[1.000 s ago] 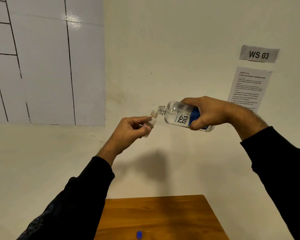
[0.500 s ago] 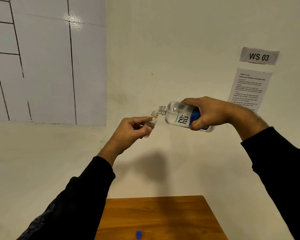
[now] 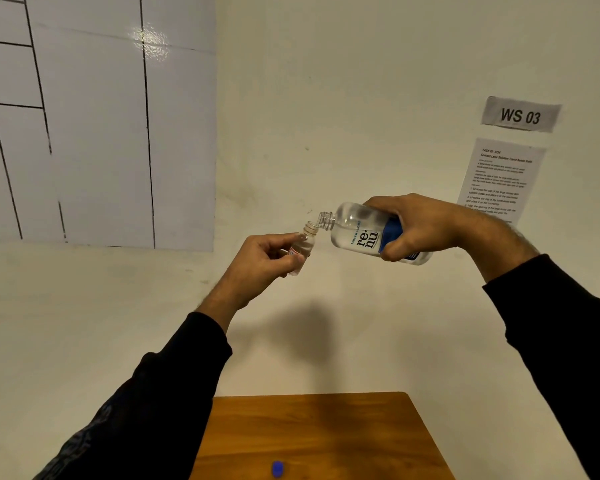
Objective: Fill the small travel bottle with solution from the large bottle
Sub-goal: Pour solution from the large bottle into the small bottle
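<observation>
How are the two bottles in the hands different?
The large bottle lies tipped nearly on its side in the right hand; the small travel bottle stands almost upright, pinched by the left hand. The large bottle is much bigger and has a blue-and-white label; the small travel bottle's label is tiny. Both are clear and uncapped, necks meeting.

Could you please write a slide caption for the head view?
Right hand tips the large bottle toward the small travel bottle held in the left hand.

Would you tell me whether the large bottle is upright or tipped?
Tipped: the large bottle lies almost sideways in the right hand, neck at the small bottle's mouth.
</observation>
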